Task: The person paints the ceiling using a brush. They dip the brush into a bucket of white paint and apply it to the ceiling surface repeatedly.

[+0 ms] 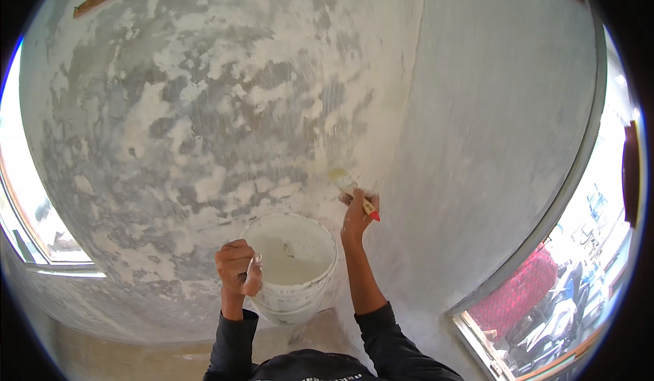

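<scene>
Patchy grey-and-white plastered wall [225, 108], spread out ahead of the fingers; smoother grey stretch [477, 129] to their right. Item: flat paintbrush with pale-yellow bristles and red-tipped wooden handle [370, 208] — grasped in the fingers of the right hand [355, 219], bristles up and left of them, at the wall. Slanted hold, probably so the bristle end can lie along the surface. Item: round white plastic bucket [294, 303], pale liquid [289, 262] inside, placed lower left of the right fingers, presumably for short reach. Left hand [237, 268]: fingers clenched at the bucket's left rim, seemingly to steady it — whether they enclose a handle cannot be told. Edges: bucket rim, bounding the room below and left of the right fingers; bright window [30, 210], well left of the left fingers; pale-framed opening [479, 345], well apart, lower right. Open room: bare wall above and right of the brush-holding fingers.
</scene>
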A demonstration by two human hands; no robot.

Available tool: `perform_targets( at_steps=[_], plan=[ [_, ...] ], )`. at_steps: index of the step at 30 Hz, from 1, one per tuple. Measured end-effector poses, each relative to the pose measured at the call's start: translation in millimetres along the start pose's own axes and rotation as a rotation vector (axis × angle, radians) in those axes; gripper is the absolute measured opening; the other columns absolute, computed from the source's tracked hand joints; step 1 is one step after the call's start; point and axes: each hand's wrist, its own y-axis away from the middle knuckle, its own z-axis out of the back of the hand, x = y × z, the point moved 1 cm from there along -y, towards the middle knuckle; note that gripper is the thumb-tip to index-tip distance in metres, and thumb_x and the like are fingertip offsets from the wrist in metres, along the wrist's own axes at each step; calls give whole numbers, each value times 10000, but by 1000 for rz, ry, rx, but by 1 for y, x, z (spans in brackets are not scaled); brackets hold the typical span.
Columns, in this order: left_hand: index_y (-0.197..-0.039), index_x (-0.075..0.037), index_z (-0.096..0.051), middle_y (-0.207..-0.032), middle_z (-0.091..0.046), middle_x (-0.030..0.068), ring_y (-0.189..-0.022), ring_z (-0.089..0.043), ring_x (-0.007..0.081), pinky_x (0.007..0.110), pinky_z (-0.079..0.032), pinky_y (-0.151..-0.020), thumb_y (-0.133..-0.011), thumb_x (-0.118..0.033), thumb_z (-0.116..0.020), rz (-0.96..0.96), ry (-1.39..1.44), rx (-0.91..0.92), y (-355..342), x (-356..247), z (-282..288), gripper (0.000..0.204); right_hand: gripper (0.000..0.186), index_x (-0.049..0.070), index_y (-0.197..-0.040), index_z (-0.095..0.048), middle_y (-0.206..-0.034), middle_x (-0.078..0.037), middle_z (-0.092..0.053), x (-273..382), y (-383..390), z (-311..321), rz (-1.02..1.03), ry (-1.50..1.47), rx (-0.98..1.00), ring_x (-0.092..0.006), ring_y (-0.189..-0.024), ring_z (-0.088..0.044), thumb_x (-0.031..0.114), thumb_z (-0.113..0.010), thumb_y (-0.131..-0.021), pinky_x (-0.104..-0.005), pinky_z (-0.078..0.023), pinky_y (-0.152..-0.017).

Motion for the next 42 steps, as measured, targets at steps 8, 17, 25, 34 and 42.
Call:
perform_targets(
  at_steps=[8,17,25,34,42],
  plan=[
    [-490,27,-481,-520,-524,98,-387,-401,179,289,-323,-419,-763,-93,-562,2,-2,48,3,-4,3,309,177,2,-859,-473,-750,-87,-581,34,-48,-74,255,55,166,-136,-634,-593,133,-579,-914,-268,-466,-575],
    [-490,36,-490,-510,-526,104,-381,-409,188,279,-346,-424,-753,-92,-554,-6,25,34,5,-6,-4,300,170,15,-895,-466,-884,-115,-591,116,-95,-140,197,-270,198,-172,-738,-615,116,-602,-878,-306,-542,-735],
    [-501,33,-504,-519,-534,101,-383,-410,203,284,-350,-429,-775,-110,-572,36,-7,93,12,-8,-4,317,123,0,-930,-481,-909,-114,-596,24,-74,-72,69,-154,186,-173,-777,-625,86,-569,-931,-317,-555,-709],
    [-460,-9,-442,-454,-393,53,-372,-252,178,284,-243,-400,-631,-33,-540,39,75,-4,10,3,-20,198,157,5,-887,-471,-867,-112,-602,-59,10,45,-157,-9,65,-181,-726,-630,116,-578,-919,-320,-563,-664],
    [-446,-27,-392,-440,-338,35,-369,-220,171,290,-218,-395,-604,-25,-544,60,0,38,16,1,-8,220,144,23,-858,-461,-809,-69,-557,-27,13,9,-3,129,135,-148,-675,-583,101,-570,-910,-307,-555,-667]
  ],
)
